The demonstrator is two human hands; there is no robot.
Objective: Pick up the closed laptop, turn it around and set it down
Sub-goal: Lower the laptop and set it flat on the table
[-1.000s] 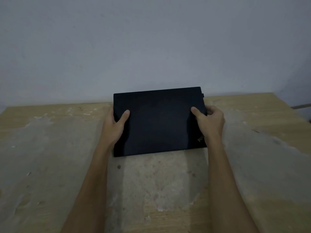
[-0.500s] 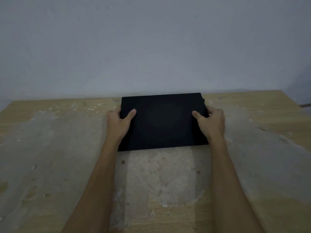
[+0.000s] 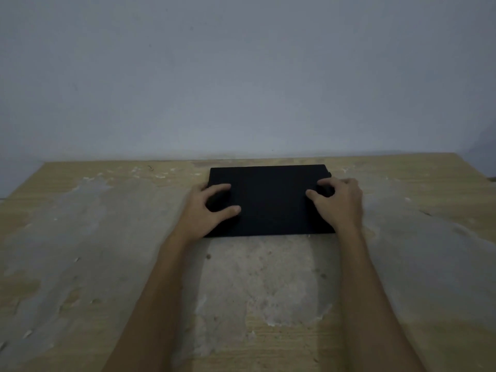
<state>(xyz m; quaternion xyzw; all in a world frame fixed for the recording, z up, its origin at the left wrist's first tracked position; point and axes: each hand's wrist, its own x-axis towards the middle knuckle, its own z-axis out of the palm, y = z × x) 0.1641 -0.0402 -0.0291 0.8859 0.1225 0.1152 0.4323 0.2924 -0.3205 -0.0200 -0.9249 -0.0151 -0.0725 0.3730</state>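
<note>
The closed black laptop (image 3: 271,202) lies flat on the wooden table (image 3: 102,237), near its far edge and square to me. My left hand (image 3: 205,210) hovers over the lid's left end, thumb and forefinger spread in a C on top of it. My right hand (image 3: 342,204) is over the right end, its fingers loosely curled with the tips on the lid. Neither hand wraps around an edge. The laptop's side edges are partly hidden under my hands.
The table top is worn, with large pale grey patches and flaking spots. A plain grey-blue wall (image 3: 241,76) rises right behind the table's far edge. The table's back corners show at the left and right.
The laptop has come down from a tilted, lifted hold to lie flat on the table. Both hands have left its side edges and now sit loosely on top of the lid.
</note>
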